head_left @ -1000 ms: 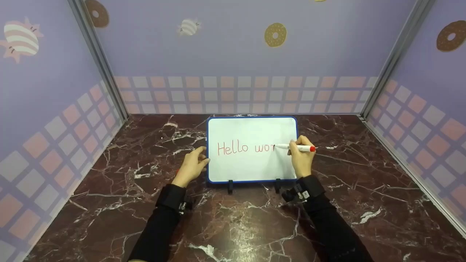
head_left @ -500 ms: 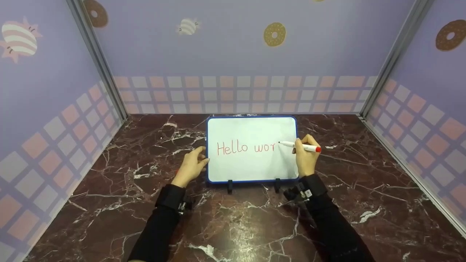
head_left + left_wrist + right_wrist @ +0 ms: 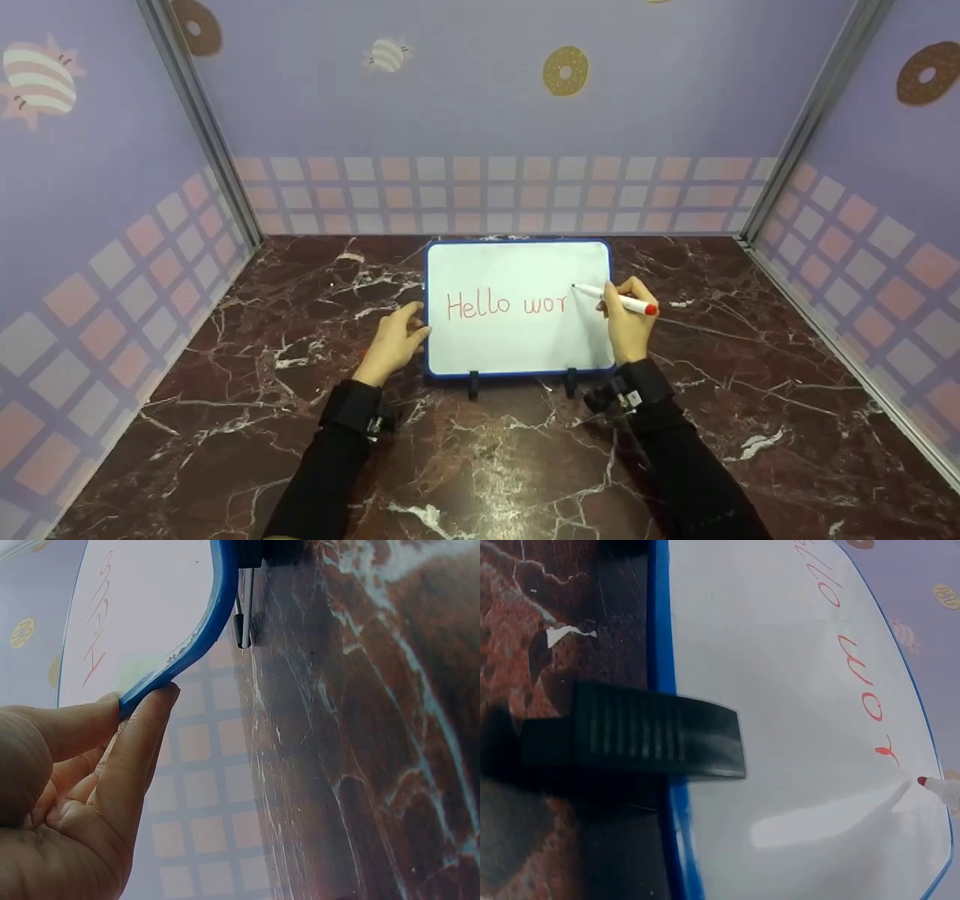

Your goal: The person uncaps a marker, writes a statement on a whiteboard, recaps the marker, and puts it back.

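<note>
A small whiteboard (image 3: 510, 337) with a blue frame stands tilted back on black feet, bearing "Hello wor" in red writing (image 3: 478, 304). My left hand (image 3: 391, 341) pinches the board's left edge; in the left wrist view the thumb (image 3: 82, 724) is on the front and the fingers are behind. My right hand (image 3: 630, 319) holds a white marker (image 3: 619, 299) with a red end, its tip close over the board just right of and above the "r". In the right wrist view the marker's red tip (image 3: 922, 781) shows at the right, while the hand itself is out of frame.
Two black stand feet (image 3: 473, 385) jut out below the board's lower edge; one clip (image 3: 660, 731) looms large in the right wrist view. Dark red marbled table (image 3: 480, 465) all round. Purple patterned walls (image 3: 480, 112) close off the back and sides. Something red (image 3: 365, 352) shows beside the left wrist.
The right hand has moved the marker off the "r", first rightward and then slightly up. The "r" now shows fully. The left hand and the board have stayed put.
</note>
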The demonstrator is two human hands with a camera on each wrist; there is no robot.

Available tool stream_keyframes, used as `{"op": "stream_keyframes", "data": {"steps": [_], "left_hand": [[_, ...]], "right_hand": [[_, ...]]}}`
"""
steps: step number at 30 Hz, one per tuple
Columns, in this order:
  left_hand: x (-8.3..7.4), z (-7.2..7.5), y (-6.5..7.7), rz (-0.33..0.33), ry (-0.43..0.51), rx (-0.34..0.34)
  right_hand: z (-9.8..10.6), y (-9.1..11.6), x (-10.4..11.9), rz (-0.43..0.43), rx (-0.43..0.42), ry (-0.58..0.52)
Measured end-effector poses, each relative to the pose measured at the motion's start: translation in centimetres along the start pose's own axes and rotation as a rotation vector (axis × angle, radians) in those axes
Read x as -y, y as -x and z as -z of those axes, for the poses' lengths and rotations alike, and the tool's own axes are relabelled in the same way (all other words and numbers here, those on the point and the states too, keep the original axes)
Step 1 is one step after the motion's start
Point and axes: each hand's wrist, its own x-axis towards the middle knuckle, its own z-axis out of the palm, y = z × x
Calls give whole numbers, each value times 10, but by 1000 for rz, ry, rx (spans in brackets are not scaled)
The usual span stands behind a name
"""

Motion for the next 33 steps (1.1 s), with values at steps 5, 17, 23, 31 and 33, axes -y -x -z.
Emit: {"op": "stream_keyframes", "data": {"steps": [5, 17, 23, 31, 33], "left_hand": [[0, 0, 0, 1, 6, -2], [0, -1, -1, 2, 12, -15], [1, 0, -2, 28, 8, 8], [1, 0, -2, 39, 11, 14], [1, 0, -2, 35, 11, 11]], "right_hand": [[0, 0, -3, 21, 5, -12], [1, 0, 6, -13, 15, 43], [3, -1, 12, -48, 62, 127], [8, -5, 14, -71, 54, 116], [9, -6, 14, -75, 35, 93]]}}
